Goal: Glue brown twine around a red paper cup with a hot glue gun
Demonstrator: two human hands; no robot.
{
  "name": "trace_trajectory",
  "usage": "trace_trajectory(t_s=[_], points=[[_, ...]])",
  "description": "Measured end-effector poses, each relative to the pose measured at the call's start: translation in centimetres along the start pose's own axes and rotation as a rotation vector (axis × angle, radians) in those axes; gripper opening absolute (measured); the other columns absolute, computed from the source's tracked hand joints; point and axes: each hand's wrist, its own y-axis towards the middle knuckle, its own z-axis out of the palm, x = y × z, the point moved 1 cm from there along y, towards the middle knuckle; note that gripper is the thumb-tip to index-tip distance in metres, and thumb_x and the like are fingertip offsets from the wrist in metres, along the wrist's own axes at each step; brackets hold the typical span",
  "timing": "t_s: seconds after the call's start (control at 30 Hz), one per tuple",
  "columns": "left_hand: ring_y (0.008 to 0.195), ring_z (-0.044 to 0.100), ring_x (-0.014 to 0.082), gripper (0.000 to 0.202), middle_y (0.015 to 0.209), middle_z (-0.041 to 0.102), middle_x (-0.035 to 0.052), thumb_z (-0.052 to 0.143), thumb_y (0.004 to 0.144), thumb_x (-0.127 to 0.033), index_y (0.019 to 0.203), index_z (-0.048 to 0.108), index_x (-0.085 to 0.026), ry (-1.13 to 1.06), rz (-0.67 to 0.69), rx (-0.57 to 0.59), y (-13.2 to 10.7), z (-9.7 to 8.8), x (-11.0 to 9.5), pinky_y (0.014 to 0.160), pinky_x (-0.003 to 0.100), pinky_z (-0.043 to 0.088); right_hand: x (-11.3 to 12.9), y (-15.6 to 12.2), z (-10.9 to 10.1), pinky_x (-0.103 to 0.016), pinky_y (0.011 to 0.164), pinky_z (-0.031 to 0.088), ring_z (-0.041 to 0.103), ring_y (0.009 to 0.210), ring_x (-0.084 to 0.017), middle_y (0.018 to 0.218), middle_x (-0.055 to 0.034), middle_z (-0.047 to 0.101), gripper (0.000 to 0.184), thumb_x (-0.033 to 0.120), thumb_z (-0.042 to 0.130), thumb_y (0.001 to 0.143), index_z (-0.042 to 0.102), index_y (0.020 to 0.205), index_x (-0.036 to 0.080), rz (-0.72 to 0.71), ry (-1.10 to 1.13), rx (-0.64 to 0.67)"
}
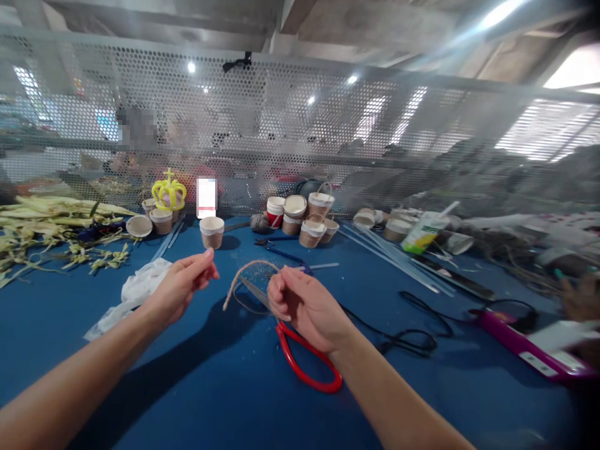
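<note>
My right hand is closed, with one end of a short piece of twine between thumb and fingers; the twine arcs leftward and its free end hangs down. A thinner brown strand curves below it. My left hand is closed in a pinch; I cannot make out anything in it. Just beyond its fingertips stands a small brown cup with a pale rim. Scissors with red handles lie under my right hand, their blades partly hidden by its fingers. White crumpled film lies behind my left wrist.
Several small cups stand at the back near grey twine and pliers. Glue sticks, a black cable and a purple device lie right. Pale husks and a yellow crown shape are left.
</note>
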Motion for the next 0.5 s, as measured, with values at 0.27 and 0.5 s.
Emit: trace_trajectory(t_s=[0.27, 0.5], points=[[0.050, 0.050, 0.0064, 0.023, 0.058, 0.062, 0.0009, 0.073, 0.062, -0.033, 0.068, 0.066, -0.013, -0.063, -0.221, 0.487, -1.1, 0.6, 0.9, 0.050, 0.018, 0.035, -0.6, -0.1, -0.3, -0.019, 0.048, 0.036, 0.046, 0.048, -0.007, 0.057, 0.0025, 0.055, 0.028, 0.040, 0.050, 0.081, 0.055, 0.068, 0.016, -0.172, -0.550, -0.147], [0.053, 0.054, 0.0077, 0.019, 0.057, 0.064, 0.0002, 0.073, 0.063, -0.028, 0.074, 0.066, -0.015, -0.066, -0.204, 0.501, -1.1, 0.7, 1.3, 0.053, 0.018, 0.039, -0.9, -0.4, 0.0, -0.025, 0.068, 0.044, 0.060, 0.068, -0.014, 0.070, -0.0032, 0.065, 0.019, 0.022, 0.043, 0.086, 0.060, 0.090, 0.014, -0.633, -1.287, -0.203]])
